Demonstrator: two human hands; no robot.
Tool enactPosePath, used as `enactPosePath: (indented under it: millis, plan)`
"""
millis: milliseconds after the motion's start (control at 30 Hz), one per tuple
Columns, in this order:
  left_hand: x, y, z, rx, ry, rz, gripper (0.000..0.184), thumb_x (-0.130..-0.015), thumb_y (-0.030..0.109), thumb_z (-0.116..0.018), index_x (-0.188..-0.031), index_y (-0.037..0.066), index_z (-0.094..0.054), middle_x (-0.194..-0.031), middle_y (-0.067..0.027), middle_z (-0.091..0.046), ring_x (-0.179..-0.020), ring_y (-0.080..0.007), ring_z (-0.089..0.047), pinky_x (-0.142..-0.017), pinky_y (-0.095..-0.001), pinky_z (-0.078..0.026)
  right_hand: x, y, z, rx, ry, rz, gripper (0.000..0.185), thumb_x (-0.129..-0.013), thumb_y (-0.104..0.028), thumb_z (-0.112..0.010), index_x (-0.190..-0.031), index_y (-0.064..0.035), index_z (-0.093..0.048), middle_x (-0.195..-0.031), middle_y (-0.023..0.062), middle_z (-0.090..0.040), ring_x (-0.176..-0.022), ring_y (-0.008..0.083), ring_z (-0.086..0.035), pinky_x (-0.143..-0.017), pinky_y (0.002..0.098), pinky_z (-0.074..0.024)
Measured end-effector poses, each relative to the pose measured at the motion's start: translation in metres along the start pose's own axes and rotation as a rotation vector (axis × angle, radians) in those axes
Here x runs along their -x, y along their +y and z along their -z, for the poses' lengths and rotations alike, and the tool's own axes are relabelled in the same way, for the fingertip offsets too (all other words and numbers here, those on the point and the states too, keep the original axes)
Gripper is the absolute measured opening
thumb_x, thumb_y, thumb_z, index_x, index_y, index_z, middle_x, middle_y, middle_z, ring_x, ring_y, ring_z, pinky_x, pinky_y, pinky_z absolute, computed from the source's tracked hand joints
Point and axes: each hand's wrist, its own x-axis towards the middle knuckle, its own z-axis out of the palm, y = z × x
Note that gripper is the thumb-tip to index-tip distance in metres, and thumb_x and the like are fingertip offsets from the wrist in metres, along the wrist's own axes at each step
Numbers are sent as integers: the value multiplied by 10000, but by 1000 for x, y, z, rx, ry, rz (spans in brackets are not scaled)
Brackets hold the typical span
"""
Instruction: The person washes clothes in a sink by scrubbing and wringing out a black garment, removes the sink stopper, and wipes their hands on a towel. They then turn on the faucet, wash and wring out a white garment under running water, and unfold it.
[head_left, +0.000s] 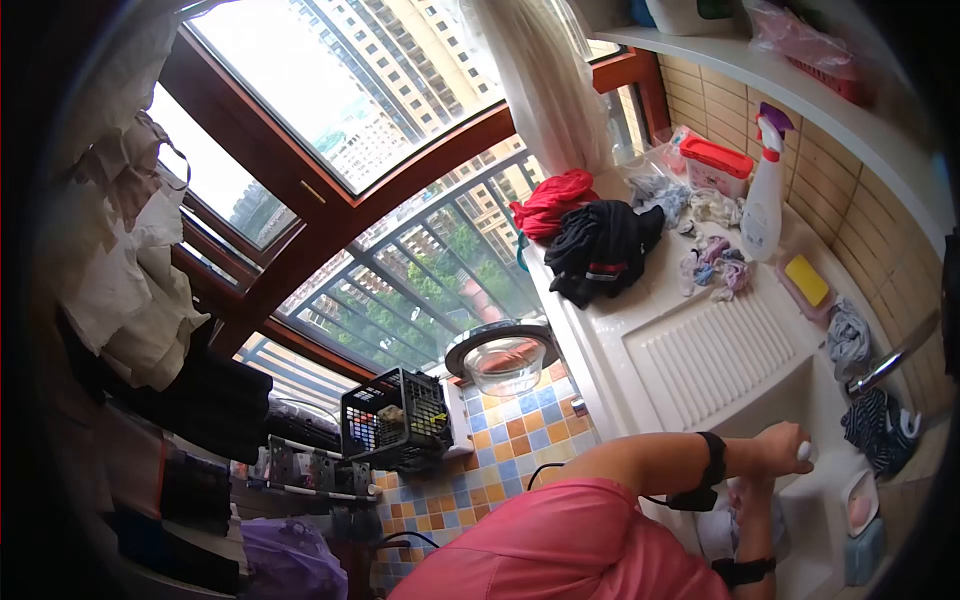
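Note:
Over the laundry sink [640,385], my left hand [780,448] is closed around a small white object [805,451], whose end pokes out of the fist. Just below it, my right hand [752,495] looks curled, partly hidden behind my left wrist; what its fingers hold cannot be made out. A pale wet cloth [715,532] lies in the basin right beside my right hand, partly covered by my arms. Dark straps sit on both forearms. A dark striped cloth [880,430] and a grey cloth [849,338] lie on the sink's far edge.
A ribbed washboard [710,350] adjoins the basin, with a metal faucet [880,370] behind. Black clothes [603,250], red clothes [560,203], small socks [716,268], a spray bottle [765,200] and a yellow sponge [806,281] are on the counter. A black crate [392,415] stands near an open washer door [503,360].

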Motion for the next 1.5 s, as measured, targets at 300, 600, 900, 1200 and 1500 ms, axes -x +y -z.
enactPosePath:
  millis: [300,600,900,1200,1500]
  plan:
    - [20,-15,-14,-321,-47,165,185,-722,120,-667,-875,68,-756,-910,-202,-733,-941,-401,-707,-866,-483,-566,-44,43,1,293,63,181,528,-832,-270,-794,-1224,-76,-498,-945,77,-618,-757,194,-628,-632,318,-503]
    - [18,-53,24,-147,183,258,1007,-611,568,-913,-1323,-17,-506,-1223,-255,-616,-1177,-361,-618,-980,-417,-516,0,-15,-14,189,-184,633,763,-740,-238,-891,-1322,3,-460,-1068,165,-676,-956,287,-697,-827,370,-561]
    - [61,1,129,607,-130,147,577,-782,11,-612,-1341,122,-524,-1094,-90,-636,-964,-195,-665,-806,-356,-568,98,-142,25,421,-91,774,378,-944,-109,-691,-1291,-46,-556,-1014,14,-623,-902,87,-587,-788,263,-501]
    - [99,78,113,177,-174,-280,666,-856,223,-843,-1407,12,-534,-1242,-95,-658,-1157,-180,-618,-993,-364,-492,206,-204,-33,187,-324,995,317,-951,-118,-670,-1255,-74,-597,-1003,-3,-615,-872,60,-573,-762,226,-475]
    - [97,114,164,77,130,-401,221,-938,53,-614,-1129,-25,-694,-895,-20,-705,-770,-88,-618,-709,-270,-517,304,-240,-7,-85,-382,1227,374,-877,-34,-672,-1249,-52,-634,-1032,41,-668,-938,118,-647,-771,282,-531]
